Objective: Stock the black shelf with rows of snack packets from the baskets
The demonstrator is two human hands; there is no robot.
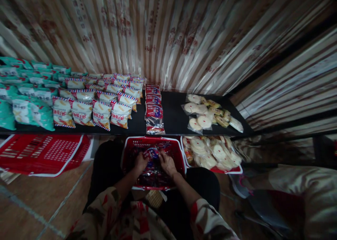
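A red shopping basket (pixel 181 156) with a white rim sits between my knees. Dark plastic snack packets lie inside it. Over the basket, my left hand (pixel 141 162) and my right hand (pixel 167 164) are closed on the two sides of one red and blue snack packet (pixel 151 154). Straight ahead on the black shelf (pixel 173 110), similar red and blue packets (pixel 154 111) lie overlapped in a column running from front to back.
Rows of white chip bags (pixel 100 112) and teal bags (pixel 34 110) stand on the shelf's left. Wrapped round cakes (pixel 204 121) lie to the right, above a second basket (pixel 238 170) full of them. A red basket (pixel 44 152) rests at left. Another person's leg (pixel 286 180) is at right.
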